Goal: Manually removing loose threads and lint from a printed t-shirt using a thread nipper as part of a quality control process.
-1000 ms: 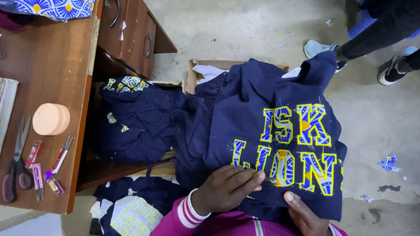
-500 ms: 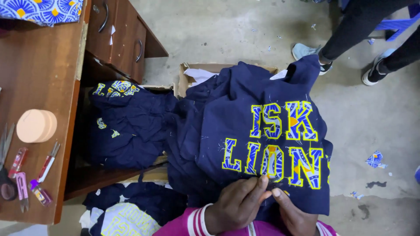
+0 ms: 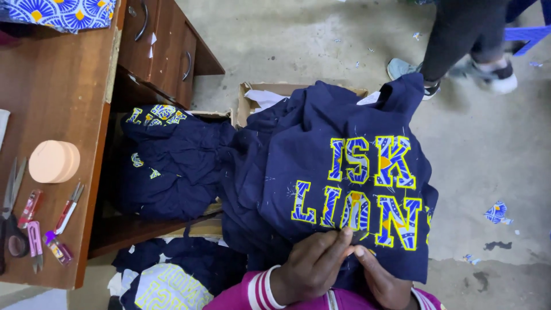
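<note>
Fingertips of the left hand (image 3: 313, 267) and right hand (image 3: 381, 278) meet at the lower edge of the navy sweatshirt (image 3: 333, 172), just under its yellow-and-blue appliqué lettering (image 3: 361, 189). Each grip is pinched together on the fabric there. The sweatshirt lies draped right of the wooden bench (image 3: 51, 115), partly covering a cardboard box (image 3: 270, 95), with more navy garments (image 3: 172, 161) piled between sweatshirt and bench.

Both hands (image 3: 344, 267) on lettered navy sweatshirt (image 3: 321, 172)

Scissors (image 3: 12, 221) lie on the desk (image 3: 51, 103), left of the sweatshirt (image 3: 344, 172).
</note>
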